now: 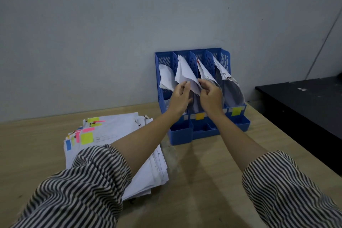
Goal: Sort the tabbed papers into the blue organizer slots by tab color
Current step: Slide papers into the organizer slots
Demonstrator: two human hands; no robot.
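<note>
One blue organizer (pixel 224 57) stands against the wall just beyond both hands, with four upright slots and a low row of trays along its front. Each of the four slots has papers leaning in it. Two coloured labels show on the front lip: an orange one (pixel 199 116) below the hands and a yellow one (pixel 236 111) to the right of the right hand (the other labels are hidden by the forearms).

One stack of tabbed papers (pixel 118 131) lies on the tabletop (pixel 212 181) below and to the left of the left hand, partly under the left forearm. Its near-left edge shows yellow, pink and blue tabs, too crowded to count exactly.

Both arms reach forward in striped sleeves pushed up toward the elbows. The left hand (pixel 179 96) is raised at the second slot, fingers extended upward against the lower edge of the white papers (pixel 184 72) there. The right hand (pixel 211 96) sits just beside it, fingers curled and thumb forward, pinching the lower right edge of the same bundle. The two hands are close together, almost touching, with the paper's corner between them.
</note>
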